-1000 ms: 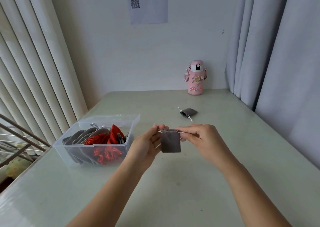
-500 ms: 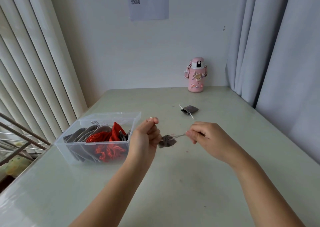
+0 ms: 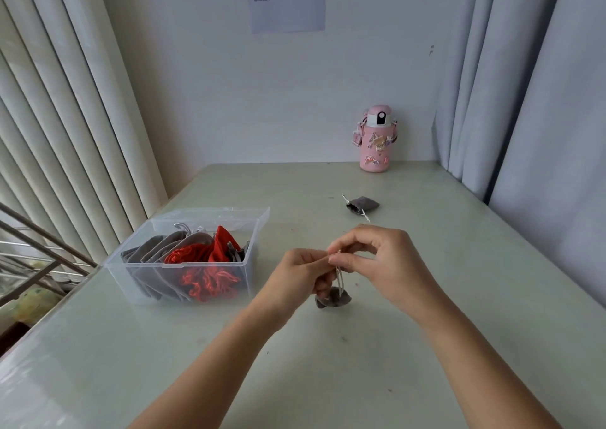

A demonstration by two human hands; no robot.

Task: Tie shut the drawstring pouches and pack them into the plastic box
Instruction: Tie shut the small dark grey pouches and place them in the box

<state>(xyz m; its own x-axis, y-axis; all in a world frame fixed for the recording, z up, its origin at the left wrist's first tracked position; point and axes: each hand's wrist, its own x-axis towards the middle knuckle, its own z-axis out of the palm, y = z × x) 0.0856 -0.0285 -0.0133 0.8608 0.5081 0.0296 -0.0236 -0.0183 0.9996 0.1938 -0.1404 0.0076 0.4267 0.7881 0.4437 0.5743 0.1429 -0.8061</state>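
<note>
Grip: left hand point(image 3: 295, 274) and right hand point(image 3: 377, 261) meet fingertip to fingertip, and both pinch the cords point(image 3: 341, 277) tight. The grey pouch point(image 3: 333, 299) hangs from those cords just under the hands, bunched at the mouth, low over the surface point(image 3: 328, 363). We can't tell whether it touches.

We read this as mid-knot. The mouth is cinched, and we can't see whether a knot has formed between the fingers.

Box point(image 3: 210, 265) sits to the left, near the left hand, lid open. Grey pouches point(image 3: 154, 251) and red pouches point(image 3: 196, 254) are already packed in it, with some room at the right end.

A second pouch point(image 3: 362, 205) lies further back on the surface, well apart from the box, mouth gathered and cords trailing. We can't tell if it's tied.

Our estimate is that most of the job is done. Left to do: finish this knot, box this one, then check, tie and box the second pouch. The pink bottle point(image 3: 376, 140) at the back wall isn't part of the job.
</note>
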